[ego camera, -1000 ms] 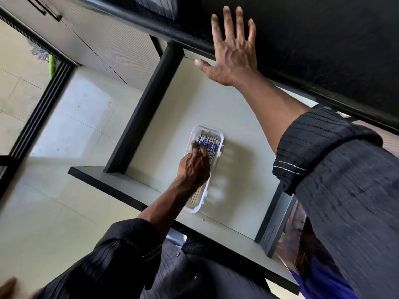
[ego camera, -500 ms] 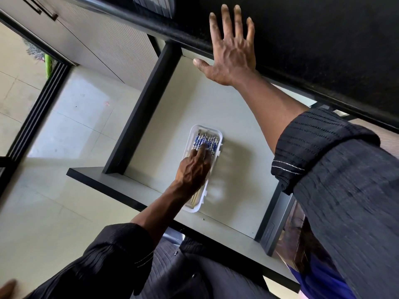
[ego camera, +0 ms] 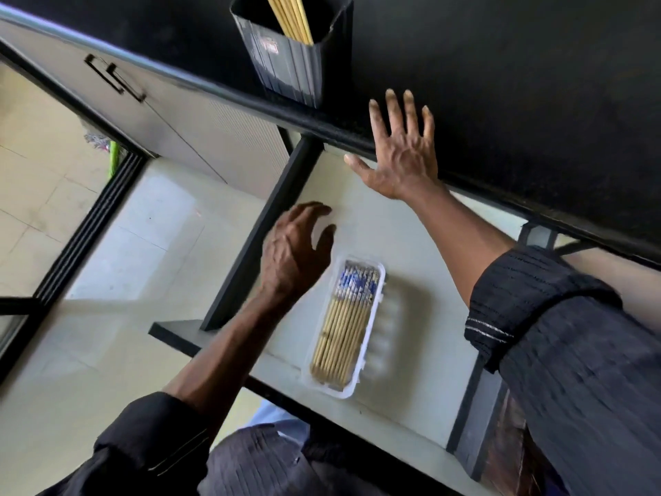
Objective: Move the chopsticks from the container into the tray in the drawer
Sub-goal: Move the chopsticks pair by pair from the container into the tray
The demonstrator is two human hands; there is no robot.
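Note:
A white plastic tray (ego camera: 372,338) lies in the open drawer (ego camera: 411,245) and holds several tan chopsticks (ego camera: 345,329) with blue-patterned ends, laid side by side. A dark ribbed container (ego camera: 286,69) stands on the black counter above and has more tan chopsticks (ego camera: 289,16) sticking up in it. My left hand (ego camera: 297,252) hovers empty above the drawer's left side, up and left of the tray, fingers curled and apart. My right hand (ego camera: 402,152) rests flat with fingers spread on the counter's front edge, right of the container.
The black counter (ego camera: 518,84) overhangs the back of the drawer. The drawer has dark side rails (ego camera: 257,241) and a dark front panel (ego camera: 186,340). Pale cabinet doors with black handles (ego camera: 114,78) stand at upper left, above a tiled floor (ego camera: 89,281).
My left hand has lifted off the chopsticks in the tray and moved up and left, empty. The view has tilted up, bringing the container into sight. My right hand stays on the counter edge.

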